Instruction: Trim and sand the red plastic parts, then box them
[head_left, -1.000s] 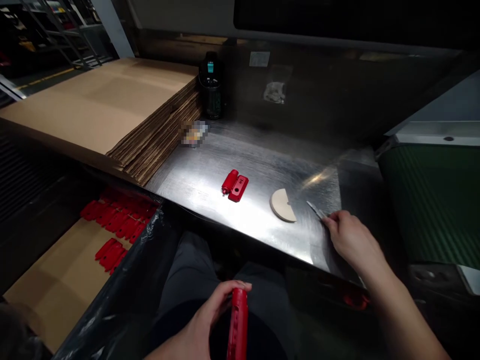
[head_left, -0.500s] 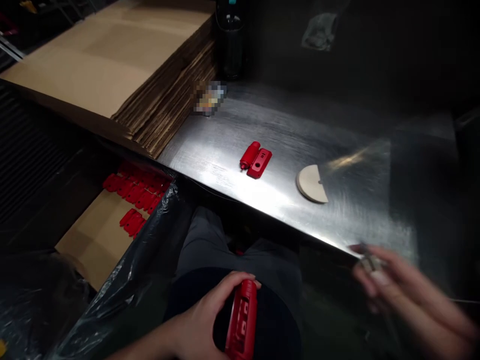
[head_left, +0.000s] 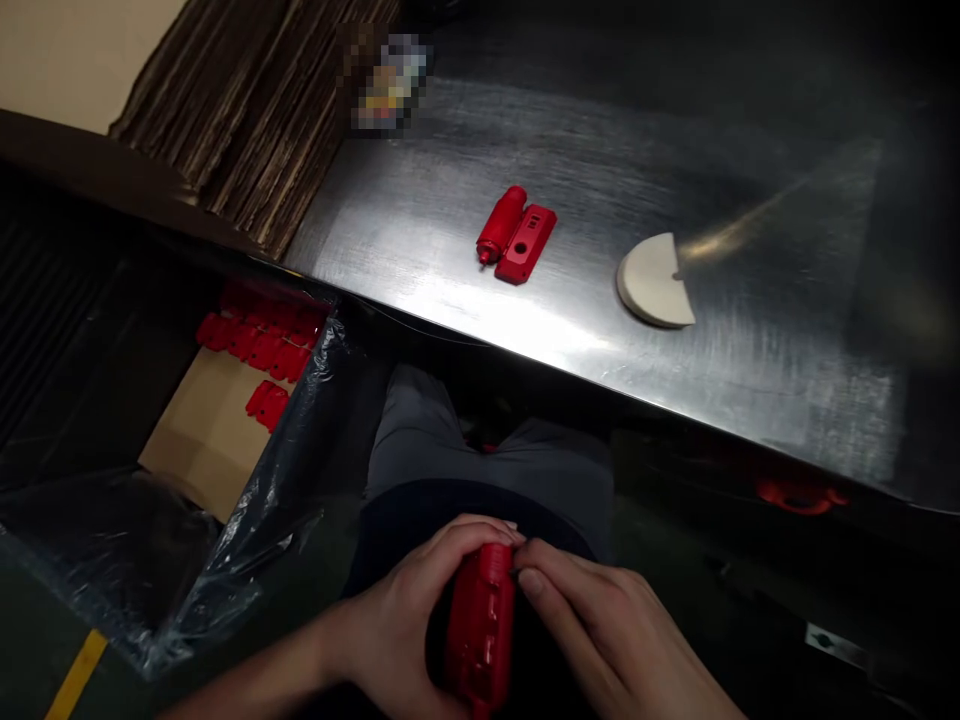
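My left hand [head_left: 405, 610] is wrapped round a hollow red plastic part [head_left: 484, 625] in front of my lap. The fingers of my right hand [head_left: 592, 610] are pinched at the upper right edge of this part; what they hold is mostly hidden, with only a small dark tip showing. On the metal table lie a red cylindrical piece [head_left: 502, 226] with a thin tip and, beside it, a flat red piece [head_left: 529, 243] with a round hole. Farther right is a pale half-round pad [head_left: 656, 281].
Stacked cardboard sheets [head_left: 247, 110] stand at the upper left of the metal table [head_left: 600, 190]. Below left, a plastic-lined box [head_left: 199, 435] holds several red parts [head_left: 262, 345] on cardboard. The table's front edge runs between my hands and the pieces on it. A pixelated patch covers something beside the stack.
My right hand has come in from the right to the red part in my left hand. The view has shifted, and the table and its pieces sit higher and look larger.
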